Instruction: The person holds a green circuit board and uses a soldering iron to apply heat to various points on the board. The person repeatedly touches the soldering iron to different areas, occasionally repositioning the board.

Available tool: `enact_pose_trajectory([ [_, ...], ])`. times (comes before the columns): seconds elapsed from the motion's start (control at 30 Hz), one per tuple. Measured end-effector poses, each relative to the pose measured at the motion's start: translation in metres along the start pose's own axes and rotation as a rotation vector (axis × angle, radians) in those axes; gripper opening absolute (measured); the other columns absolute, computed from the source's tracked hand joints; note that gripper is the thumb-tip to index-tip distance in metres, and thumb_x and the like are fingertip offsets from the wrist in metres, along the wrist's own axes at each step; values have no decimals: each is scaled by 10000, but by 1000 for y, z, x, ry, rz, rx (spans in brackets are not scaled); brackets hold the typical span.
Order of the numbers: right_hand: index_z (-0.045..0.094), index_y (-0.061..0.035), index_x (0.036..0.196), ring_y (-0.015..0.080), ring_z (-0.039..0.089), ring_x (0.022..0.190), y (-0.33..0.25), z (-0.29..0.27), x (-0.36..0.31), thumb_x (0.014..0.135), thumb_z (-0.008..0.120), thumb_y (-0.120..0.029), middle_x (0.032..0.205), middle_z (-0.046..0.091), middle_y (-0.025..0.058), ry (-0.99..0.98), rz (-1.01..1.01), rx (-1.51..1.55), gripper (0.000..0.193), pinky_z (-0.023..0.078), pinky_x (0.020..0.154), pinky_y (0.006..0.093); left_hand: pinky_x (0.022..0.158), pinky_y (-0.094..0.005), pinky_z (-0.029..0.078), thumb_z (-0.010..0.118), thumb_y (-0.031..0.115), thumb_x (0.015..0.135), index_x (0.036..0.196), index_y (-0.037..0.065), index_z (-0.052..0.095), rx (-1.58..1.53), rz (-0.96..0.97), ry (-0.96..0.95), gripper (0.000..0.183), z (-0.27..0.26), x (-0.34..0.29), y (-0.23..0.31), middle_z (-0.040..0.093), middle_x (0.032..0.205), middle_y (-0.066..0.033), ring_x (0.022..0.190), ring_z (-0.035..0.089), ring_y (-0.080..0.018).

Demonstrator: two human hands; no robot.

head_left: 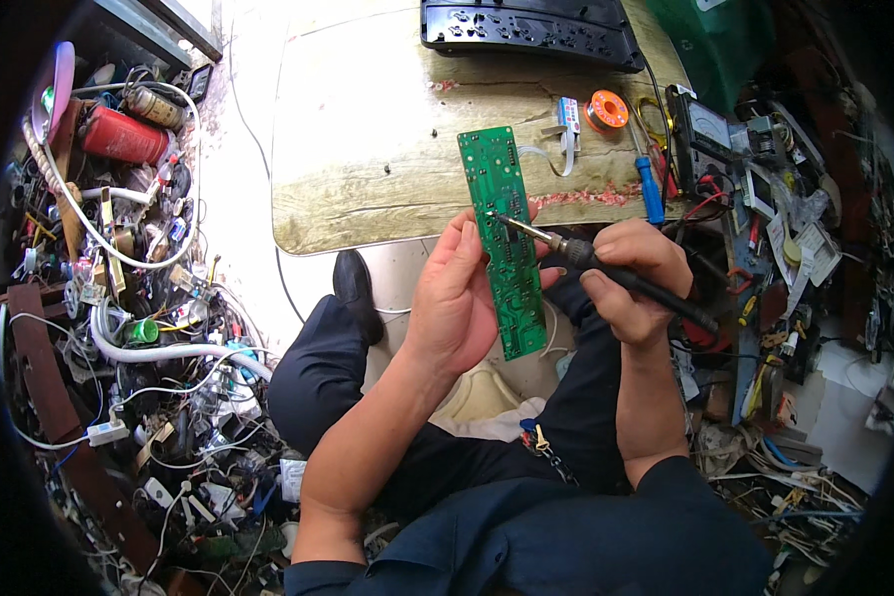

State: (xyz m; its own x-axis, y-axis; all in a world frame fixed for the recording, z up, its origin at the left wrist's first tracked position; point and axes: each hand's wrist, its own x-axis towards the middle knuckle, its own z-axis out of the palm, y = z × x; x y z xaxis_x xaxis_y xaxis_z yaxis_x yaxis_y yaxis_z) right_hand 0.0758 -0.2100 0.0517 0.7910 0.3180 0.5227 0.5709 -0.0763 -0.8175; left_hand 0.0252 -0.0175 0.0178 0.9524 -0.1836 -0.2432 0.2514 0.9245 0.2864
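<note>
A long, narrow green circuit board (512,288) is held upright in front of me, above my lap. My left hand (457,288) is closed on its left edge, thumb on the near face and fingers behind it. In my right hand (641,278) is a soldering iron (656,290) with a black handle. Its thin metal tip reaches the upper middle of the board's face; whether it touches cannot be made out. A flat grey ribbon cable (558,169) runs from the board's upper right edge over the table.
The wood-patterned table (368,149) bears a black plastic housing (531,30), an orange solder spool (607,110), a small box (567,112), a blue-handled screwdriver (651,189) and a multimeter (705,124). Cluttered parts and cables (189,397) fill the left; more clutter lies right.
</note>
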Motion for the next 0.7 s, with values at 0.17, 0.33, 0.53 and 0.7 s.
enact_pose_trajectory([
  [0.17, 625, 15, 960, 221, 630, 765, -1, 2, 0, 712, 750, -5, 879, 652, 164, -19, 17, -14, 278, 505, 710, 311, 961, -533, 552, 457, 320, 1079, 1418, 102, 428, -10, -2, 1, 405, 1, -1, 1, 486, 1486, -165, 1144, 628, -255],
  [0.33, 651, 8, 945, 216, 676, 741, -1, 6, 4, 699, 778, 29, 835, 683, 152, 16, 23, -5, 278, 538, 676, 313, 957, -523, 554, 452, 313, 1081, 1415, 93, 432, -24, -6, 0, 401, 0, -1, 2, 485, 1489, -165, 1138, 631, -270],
  [0.53, 638, 26, 948, 220, 676, 754, 1, 8, 2, 709, 765, 37, 848, 685, 159, 45, 40, 25, 271, 542, 690, 321, 959, -520, 556, 458, 315, 1079, 1438, 94, 426, -25, -16, -1, 423, -1, -2, 4, 505, 1474, -157, 1153, 634, -277],
  [0.7, 633, 31, 949, 225, 678, 767, 1, 9, 3, 717, 757, 35, 850, 685, 162, 50, 21, 13, 262, 547, 703, 332, 956, -516, 562, 467, 320, 1076, 1454, 97, 418, -26, -20, -8, 441, -2, -2, 5, 528, 1451, -151, 1156, 637, -273],
])
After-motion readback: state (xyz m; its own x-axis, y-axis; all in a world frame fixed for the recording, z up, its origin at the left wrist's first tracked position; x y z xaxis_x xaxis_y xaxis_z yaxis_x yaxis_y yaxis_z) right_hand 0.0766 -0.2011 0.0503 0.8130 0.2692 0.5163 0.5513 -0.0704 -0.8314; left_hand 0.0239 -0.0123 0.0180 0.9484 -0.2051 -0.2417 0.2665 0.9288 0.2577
